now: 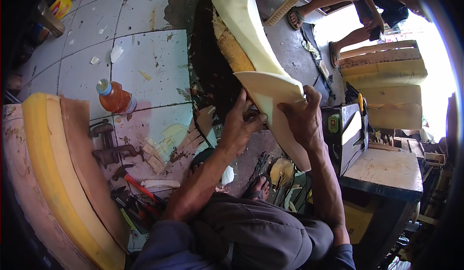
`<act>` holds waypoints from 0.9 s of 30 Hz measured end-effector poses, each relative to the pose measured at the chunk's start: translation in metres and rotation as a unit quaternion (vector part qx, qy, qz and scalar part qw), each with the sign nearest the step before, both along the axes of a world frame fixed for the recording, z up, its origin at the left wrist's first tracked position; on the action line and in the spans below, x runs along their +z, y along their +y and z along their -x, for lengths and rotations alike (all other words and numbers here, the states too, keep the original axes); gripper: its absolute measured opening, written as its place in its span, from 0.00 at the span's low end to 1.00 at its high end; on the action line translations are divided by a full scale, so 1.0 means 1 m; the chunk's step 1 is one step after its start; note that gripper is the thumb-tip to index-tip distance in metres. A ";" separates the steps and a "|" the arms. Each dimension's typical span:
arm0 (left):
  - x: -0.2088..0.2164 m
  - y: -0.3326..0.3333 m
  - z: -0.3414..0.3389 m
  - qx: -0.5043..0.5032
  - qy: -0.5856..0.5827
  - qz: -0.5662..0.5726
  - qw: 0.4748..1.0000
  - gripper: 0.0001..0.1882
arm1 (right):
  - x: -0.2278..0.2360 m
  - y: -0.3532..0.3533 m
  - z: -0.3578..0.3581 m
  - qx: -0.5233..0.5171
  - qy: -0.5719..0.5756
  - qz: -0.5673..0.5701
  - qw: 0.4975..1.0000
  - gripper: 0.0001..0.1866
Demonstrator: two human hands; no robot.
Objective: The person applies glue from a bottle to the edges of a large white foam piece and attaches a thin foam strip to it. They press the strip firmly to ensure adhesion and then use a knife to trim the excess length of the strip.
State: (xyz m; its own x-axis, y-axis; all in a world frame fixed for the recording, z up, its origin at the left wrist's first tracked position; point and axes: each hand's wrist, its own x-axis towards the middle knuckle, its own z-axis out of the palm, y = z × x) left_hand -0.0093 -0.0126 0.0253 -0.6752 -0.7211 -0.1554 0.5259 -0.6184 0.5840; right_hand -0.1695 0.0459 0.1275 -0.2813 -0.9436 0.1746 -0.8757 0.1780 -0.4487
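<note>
Lap: dark grey clothing (261,226), nearest, middle.
Cream flap (268,87): ahead of lap, between both hands, lying across the long foam piece (249,33); can't tell if joined.
Long foam piece: pale top, ragged yellow-brown left side, running far from the hands.
Right hand (304,120): fingers clamped on flap's right edge, thumb on top.
Left hand (238,130): fingers curled at foam's left edge, thumb close by; can't tell if gripping.
Left floor (87,69): tiled; bottle (116,98) of orange-brown liquid, cream scraps (162,156), rusty clamps (116,154), red-handled hammer (137,183).
Far left: yellow tub (61,5).
Near left: yellow-edged slab (48,163).
Right: wood-topped bench (384,168), dark box (352,127) just beyond.
Far right: another person (365,9), sandals, dark object in hand.
</note>
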 end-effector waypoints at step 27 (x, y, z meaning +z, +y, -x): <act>0.006 0.004 -0.006 0.017 -0.009 -0.096 0.995 0.36 | 0.009 -0.073 -0.017 0.024 0.000 -0.095 0.995 0.23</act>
State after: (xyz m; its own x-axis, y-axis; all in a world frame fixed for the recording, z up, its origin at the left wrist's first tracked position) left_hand -0.0037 -0.0085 0.0312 -0.6470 -0.6994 -0.3036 0.5394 -0.7013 0.4661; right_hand -0.1528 -0.0273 0.1363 -0.2355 -0.9718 -0.0082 -0.8855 0.2180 -0.4103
